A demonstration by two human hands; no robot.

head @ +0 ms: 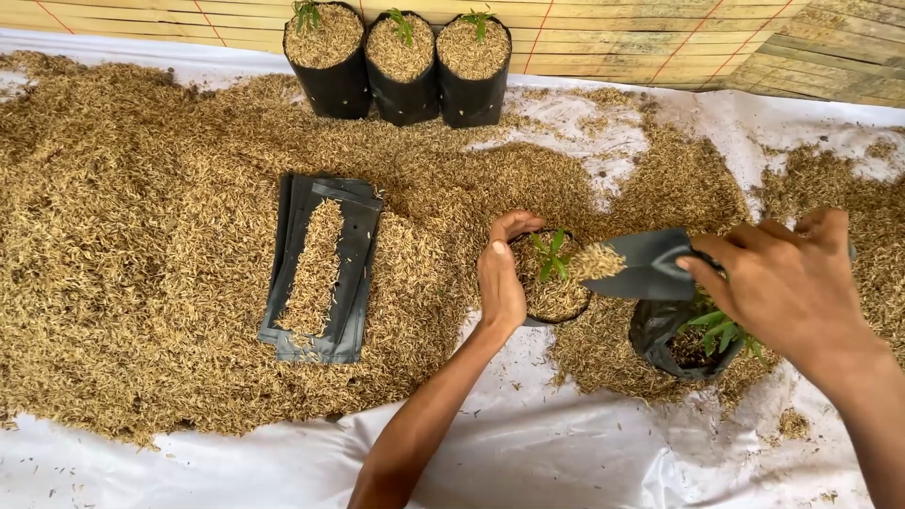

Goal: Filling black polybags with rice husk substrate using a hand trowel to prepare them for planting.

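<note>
My left hand (501, 273) cups the left rim of a small black grow bag (556, 297) filled with rice husk, a green seedling (550, 253) standing in it. My right hand (792, 283) grips a dark grey scoop (641, 264) by its handle. The scoop's tip carries husk and hovers over the bag's right side, next to the seedling. Below my right hand sits a crumpled black bag (674, 339) with several green seedlings (721, 330) poking out.
A wide heap of rice husk (141, 236) covers a white sheet (528, 452). A stack of flat black bags (325, 269) lies left of centre, husk on top. Three filled bags with seedlings (401, 66) stand at the back by a bamboo mat (660, 38).
</note>
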